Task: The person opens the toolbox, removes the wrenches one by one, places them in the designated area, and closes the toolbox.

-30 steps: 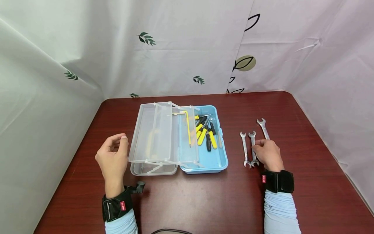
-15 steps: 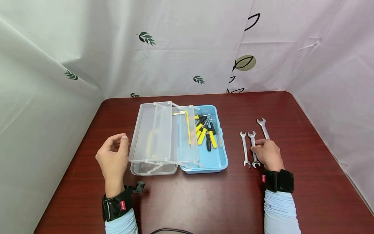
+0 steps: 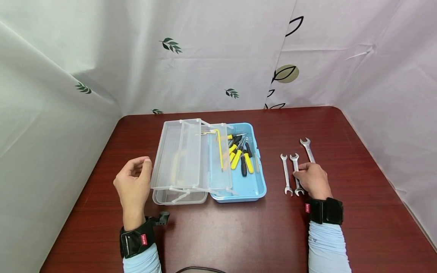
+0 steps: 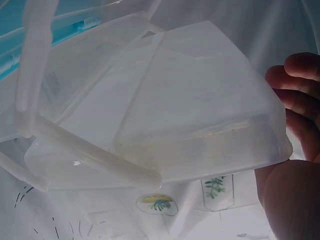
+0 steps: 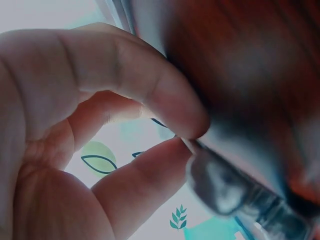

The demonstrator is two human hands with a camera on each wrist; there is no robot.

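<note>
Three steel wrenches lie side by side on the red-brown table (image 3: pixel 358 212). My right hand (image 3: pixel 311 178) rests over them; its thumb and a finger pinch the middle wrench (image 3: pixel 295 163), which shows blurred and close in the right wrist view (image 5: pixel 235 185). The left wrench (image 3: pixel 286 174) and the longer right wrench (image 3: pixel 307 148) lie flat beside it. My left hand (image 3: pixel 134 180) stands on its edge with loosely curled fingers against the left rim of the clear fold-out tray (image 3: pixel 177 151) of a blue toolbox (image 3: pixel 254 189). That tray (image 4: pixel 190 100) fills the left wrist view, beside the left hand (image 4: pixel 297 115).
Several yellow-and-black screwdrivers (image 3: pixel 239 155) and a yellow hex key (image 3: pixel 219 146) lie in the open toolbox. White leaf-print curtains (image 3: pixel 205 57) close in the table's back and sides. Bare tabletop lies in front of the box and right of the wrenches.
The near end of the middle wrench has shifted slightly to the right under my right hand. My left hand has edged a little nearer the tray.
</note>
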